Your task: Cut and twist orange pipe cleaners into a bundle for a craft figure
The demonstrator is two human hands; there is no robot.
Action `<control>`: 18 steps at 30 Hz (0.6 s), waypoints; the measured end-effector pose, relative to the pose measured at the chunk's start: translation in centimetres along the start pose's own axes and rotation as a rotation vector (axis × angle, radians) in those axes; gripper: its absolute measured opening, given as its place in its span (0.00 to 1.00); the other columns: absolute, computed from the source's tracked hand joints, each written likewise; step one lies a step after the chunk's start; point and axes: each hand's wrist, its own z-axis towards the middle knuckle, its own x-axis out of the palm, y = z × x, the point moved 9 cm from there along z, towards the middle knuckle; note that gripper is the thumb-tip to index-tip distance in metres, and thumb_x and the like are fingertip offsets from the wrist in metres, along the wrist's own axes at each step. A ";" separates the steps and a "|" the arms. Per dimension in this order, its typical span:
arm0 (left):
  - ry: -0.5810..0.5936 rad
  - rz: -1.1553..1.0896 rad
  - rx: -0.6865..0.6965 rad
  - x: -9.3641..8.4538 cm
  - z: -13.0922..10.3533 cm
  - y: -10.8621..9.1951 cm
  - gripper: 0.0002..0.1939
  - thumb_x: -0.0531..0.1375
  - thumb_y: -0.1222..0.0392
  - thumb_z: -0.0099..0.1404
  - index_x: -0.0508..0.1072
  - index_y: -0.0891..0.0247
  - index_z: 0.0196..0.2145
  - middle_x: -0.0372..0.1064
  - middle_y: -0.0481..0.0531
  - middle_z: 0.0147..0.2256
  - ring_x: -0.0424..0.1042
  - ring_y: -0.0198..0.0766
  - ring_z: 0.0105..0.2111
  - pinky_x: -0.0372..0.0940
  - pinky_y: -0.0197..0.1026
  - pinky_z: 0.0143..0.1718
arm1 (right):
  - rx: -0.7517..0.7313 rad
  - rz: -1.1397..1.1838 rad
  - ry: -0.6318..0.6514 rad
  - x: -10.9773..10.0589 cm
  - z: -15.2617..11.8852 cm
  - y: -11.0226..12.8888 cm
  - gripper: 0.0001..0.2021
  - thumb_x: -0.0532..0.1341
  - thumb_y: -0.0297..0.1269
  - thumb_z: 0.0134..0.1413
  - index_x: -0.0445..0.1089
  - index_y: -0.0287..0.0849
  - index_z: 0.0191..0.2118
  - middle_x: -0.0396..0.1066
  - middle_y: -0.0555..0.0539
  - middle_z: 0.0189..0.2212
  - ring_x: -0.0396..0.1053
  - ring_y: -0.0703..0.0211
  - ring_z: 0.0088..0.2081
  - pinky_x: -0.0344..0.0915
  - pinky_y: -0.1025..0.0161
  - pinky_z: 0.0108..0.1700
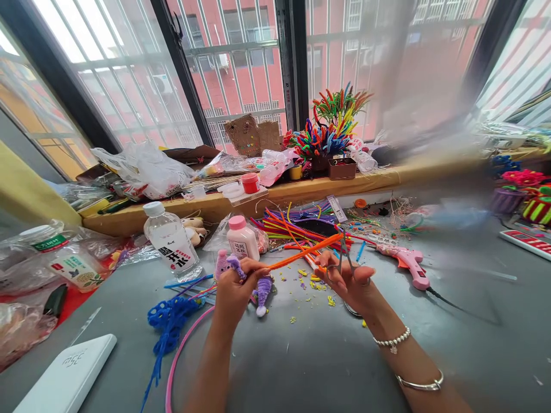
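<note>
An orange pipe cleaner bundle (297, 256) stretches from my left hand (239, 287) up to the right. The left fingers pinch its lower end. My right hand (348, 281) has its fingers in the handle loops of a pair of scissors (345, 252). The scissors point upward, with their blades by the far end of the orange strands; whether they touch is hard to tell. Just behind my left hand lies a small purple fuzzy piece (263, 291) with a white tip. A pink fuzzy figure (222, 263) shows beside the left knuckles.
Behind the hands lie many coloured pipe cleaners (297, 223). A pink glue gun (408, 261) rests at right, a pink bottle (241, 236) and water bottle (172, 241) at left. Blue fuzzy netting (172, 315), a pink hoop (181, 350) and a white power bank (69, 373) are nearer. Yellow scraps dot the table.
</note>
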 end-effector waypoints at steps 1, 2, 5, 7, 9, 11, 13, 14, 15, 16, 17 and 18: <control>-0.007 0.003 -0.001 -0.1 0.0 0.0 0.08 0.57 0.57 0.52 0.72 0.64 0.22 0.68 0.48 0.22 0.64 0.33 0.24 0.60 0.34 0.26 | 0.004 -0.016 -0.001 0.0 0.0 0.0 0.26 0.56 0.65 0.28 0.62 0.43 0.15 0.60 0.49 0.30 0.57 0.55 0.41 0.55 0.58 0.48; -0.008 0.009 -0.004 -0.1 0.0 0.0 0.08 0.57 0.57 0.52 0.72 0.64 0.22 0.68 0.48 0.23 0.64 0.33 0.24 0.60 0.34 0.27 | 0.005 -0.031 -0.003 0.0 0.0 0.0 0.26 0.56 0.65 0.27 0.62 0.42 0.14 0.60 0.48 0.30 0.56 0.54 0.43 0.54 0.58 0.49; -0.015 0.025 -0.009 -0.3 0.0 0.2 0.08 0.58 0.57 0.52 0.72 0.63 0.23 0.69 0.48 0.23 0.65 0.33 0.25 0.61 0.35 0.28 | -0.001 -0.061 0.000 0.1 0.0 0.2 0.27 0.56 0.65 0.28 0.60 0.41 0.13 0.58 0.47 0.33 0.53 0.53 0.46 0.54 0.58 0.49; -0.023 0.027 -0.010 -0.5 0.0 0.3 0.07 0.58 0.58 0.52 0.72 0.63 0.23 0.69 0.48 0.23 0.66 0.34 0.26 0.61 0.35 0.30 | 0.005 -0.068 0.000 0.2 0.0 0.1 0.27 0.56 0.65 0.28 0.60 0.41 0.12 0.56 0.47 0.34 0.52 0.52 0.47 0.54 0.59 0.49; -0.026 0.022 -0.012 -0.6 0.0 0.3 0.07 0.58 0.58 0.52 0.73 0.63 0.24 0.70 0.48 0.24 0.67 0.35 0.27 0.61 0.35 0.30 | 0.014 -0.065 -0.014 0.1 0.0 0.0 0.28 0.55 0.65 0.28 0.59 0.41 0.13 0.56 0.47 0.34 0.52 0.52 0.47 0.55 0.59 0.49; -0.016 0.018 -0.016 -0.5 0.1 0.2 0.07 0.58 0.58 0.52 0.73 0.63 0.23 0.69 0.48 0.23 0.66 0.34 0.26 0.61 0.35 0.30 | 0.019 -0.057 -0.030 0.0 0.0 -0.1 0.27 0.56 0.65 0.28 0.60 0.41 0.14 0.57 0.47 0.34 0.53 0.52 0.47 0.55 0.59 0.49; -0.010 0.015 -0.019 -0.5 0.1 0.1 0.07 0.58 0.58 0.52 0.72 0.63 0.22 0.69 0.48 0.22 0.66 0.34 0.25 0.61 0.35 0.29 | 0.026 -0.030 -0.029 0.1 0.0 -0.2 0.26 0.57 0.64 0.28 0.59 0.41 0.14 0.58 0.47 0.34 0.54 0.53 0.47 0.55 0.59 0.49; -0.005 0.014 -0.021 -0.4 0.1 0.0 0.08 0.57 0.58 0.52 0.72 0.63 0.22 0.69 0.48 0.22 0.66 0.34 0.24 0.61 0.35 0.28 | 0.028 -0.004 -0.023 0.1 0.0 -0.2 0.27 0.56 0.64 0.29 0.58 0.41 0.13 0.59 0.47 0.34 0.54 0.53 0.47 0.55 0.59 0.49; 0.004 0.012 -0.020 -0.3 0.1 0.0 0.08 0.57 0.58 0.52 0.72 0.64 0.22 0.68 0.48 0.22 0.65 0.33 0.24 0.61 0.35 0.27 | 0.031 0.027 -0.016 0.2 0.0 -0.2 0.27 0.55 0.65 0.30 0.57 0.41 0.12 0.59 0.47 0.34 0.55 0.53 0.47 0.56 0.59 0.48; 0.016 0.008 -0.013 -0.2 0.1 -0.2 0.08 0.57 0.58 0.52 0.72 0.63 0.22 0.68 0.48 0.22 0.65 0.33 0.23 0.60 0.35 0.27 | 0.035 0.057 -0.006 0.3 0.1 -0.3 0.28 0.54 0.65 0.31 0.55 0.41 0.11 0.60 0.47 0.35 0.55 0.53 0.47 0.56 0.58 0.48; 0.032 0.005 -0.005 0.0 0.0 -0.3 0.07 0.58 0.58 0.52 0.72 0.63 0.22 0.68 0.48 0.22 0.65 0.33 0.23 0.60 0.34 0.26 | 0.042 0.084 0.005 0.4 0.1 -0.3 0.29 0.53 0.66 0.31 0.53 0.41 0.11 0.61 0.47 0.35 0.55 0.53 0.47 0.57 0.58 0.47; 0.050 0.002 0.005 0.2 0.0 -0.5 0.07 0.58 0.59 0.52 0.72 0.63 0.22 0.68 0.48 0.21 0.65 0.33 0.23 0.60 0.34 0.26 | 0.049 0.104 0.017 0.5 0.1 -0.3 0.29 0.53 0.66 0.32 0.52 0.40 0.11 0.61 0.46 0.37 0.55 0.52 0.47 0.57 0.58 0.47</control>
